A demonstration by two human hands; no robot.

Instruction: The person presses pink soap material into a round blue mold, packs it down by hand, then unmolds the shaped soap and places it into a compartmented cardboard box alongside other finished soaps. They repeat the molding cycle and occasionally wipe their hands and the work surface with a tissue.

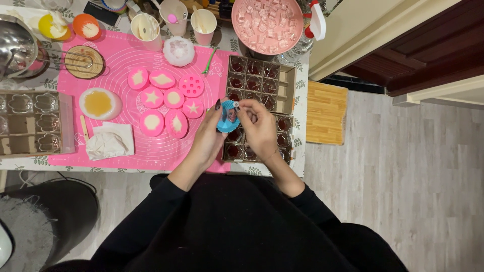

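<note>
My left hand holds a small blue silicone cup mould with a dark reddish filling, over the near part of a brown divided box. My right hand pinches at the cup's top edge with thumb and fingers; a small pale bit sits at the fingertips. The box holds several clear little cups with dark red contents. Both arms are in black sleeves.
A pink mat carries several pink round moulds with pale fillings, a white dish of amber liquid, a crumpled tissue. A pink bowl of cubes, paper cups, a metal bowl and a clear mould tray stand around.
</note>
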